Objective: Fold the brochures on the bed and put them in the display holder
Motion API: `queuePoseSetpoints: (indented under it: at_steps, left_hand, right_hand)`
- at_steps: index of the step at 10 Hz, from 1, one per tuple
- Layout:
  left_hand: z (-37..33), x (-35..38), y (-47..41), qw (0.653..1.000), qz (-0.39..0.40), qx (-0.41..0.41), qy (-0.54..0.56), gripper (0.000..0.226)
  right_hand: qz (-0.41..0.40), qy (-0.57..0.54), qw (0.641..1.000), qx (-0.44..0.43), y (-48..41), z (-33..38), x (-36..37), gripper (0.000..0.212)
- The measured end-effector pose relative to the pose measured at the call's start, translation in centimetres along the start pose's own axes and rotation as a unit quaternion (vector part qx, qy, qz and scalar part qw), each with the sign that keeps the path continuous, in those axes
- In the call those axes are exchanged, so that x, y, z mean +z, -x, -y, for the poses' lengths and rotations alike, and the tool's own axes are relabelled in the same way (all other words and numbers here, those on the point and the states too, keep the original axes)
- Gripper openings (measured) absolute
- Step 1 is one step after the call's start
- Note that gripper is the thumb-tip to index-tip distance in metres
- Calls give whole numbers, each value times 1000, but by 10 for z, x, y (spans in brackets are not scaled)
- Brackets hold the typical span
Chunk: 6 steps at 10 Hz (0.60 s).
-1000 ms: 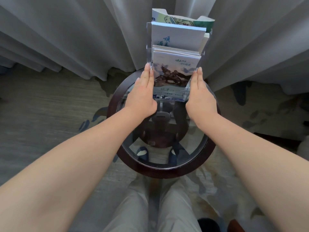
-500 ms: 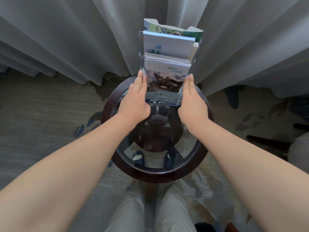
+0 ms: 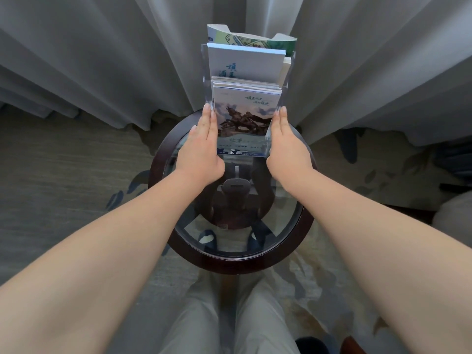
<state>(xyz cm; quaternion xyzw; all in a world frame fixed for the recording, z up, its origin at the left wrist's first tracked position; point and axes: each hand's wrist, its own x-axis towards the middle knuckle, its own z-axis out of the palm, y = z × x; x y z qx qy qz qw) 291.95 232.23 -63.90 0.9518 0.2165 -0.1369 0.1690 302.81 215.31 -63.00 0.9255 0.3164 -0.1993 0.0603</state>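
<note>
**Trainee:** How did the station stand, nearest item first?

**Technician:** The person stood over a round table [image 3: 229, 265] with a dark wooden rim and a glass top, and both forearms reached across it. The left hand [image 3: 201, 146] lay flat, fingers straight and together, against the left wall of the clear acrylic display holder [image 3: 207, 72]. The right hand [image 3: 287, 146] lay the same way against the right wall. Neither hand pinched or curled round anything. The holder stood toward the far side of the glass, in front of the grey curtain [image 3: 102, 60].

**Trainee:** What did the step require?

**Technician:** It read as a final squaring of the holder. Apply light, equal pressure from both palms. Keep the base flat on the glass and slide it rather than lift it. Uneven pressure could twist the holder, and the tall load could tip it backward.

**Trainee:** And the contents?

**Technician:** There were three stepped pockets, all loaded. The front brochures [image 3: 245, 116] formed a stack faced by a horse-sculpture cover. The middle brochures [image 3: 245, 63] were pale with blue lettering. The rear brochure [image 3: 252, 42] was green-printed and its top edge curved. No bed or loose brochure was in view, so the task appeared nearly complete.
</note>
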Motion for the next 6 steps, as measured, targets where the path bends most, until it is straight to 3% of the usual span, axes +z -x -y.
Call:
queuePoseSetpoints:
  at_steps: [1, 2, 3, 4, 6]
  left_hand:
    - [-2, -7, 1, 1000, -3, 11, -7, 97]
    - [-5, -15, 6, 1000, -15, 14, -13, 93]
    - [-8, -27, 11, 999, -20, 14, -45, 93]
    - [-18, -43, 12, 995, -18, 40, -94, 94]
    - [-43, -85, 13, 994, -47, 37, -95, 97]
  right_hand:
    - [11, -83, 996, 8, -5, -3, -5, 91]
    - [27, -68, 997, -3, -3, -6, -13, 84]
    - [29, -156, 987, 26, 3, -9, -25, 79]
    - [7, -161, 986, 46, 11, -8, -43, 72]
    - [7, -134, 991, 8, 16, -4, -88, 64]
